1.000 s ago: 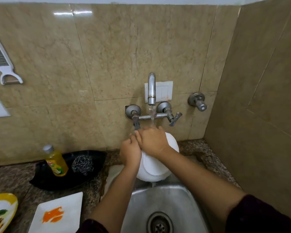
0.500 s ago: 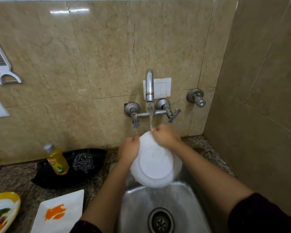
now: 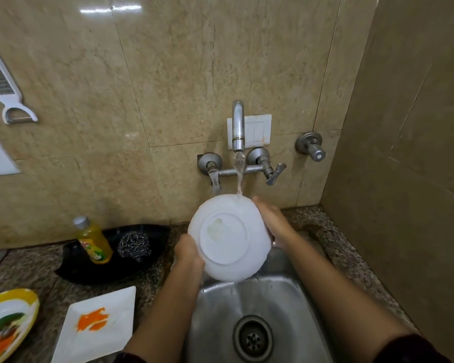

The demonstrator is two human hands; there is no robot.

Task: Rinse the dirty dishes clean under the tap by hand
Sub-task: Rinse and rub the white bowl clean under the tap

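Plate higher between both hands

white plate held tilted over sink, underside toward camera. left hand grips lower left rim, right hand holds upper right rim. water stream from tap hits top edge of plate, drips off bottom edge. on desk at left: square plate with orange smear, yellow-rimmed plate with food remains, black tray with soap bottle and steel scrubber.
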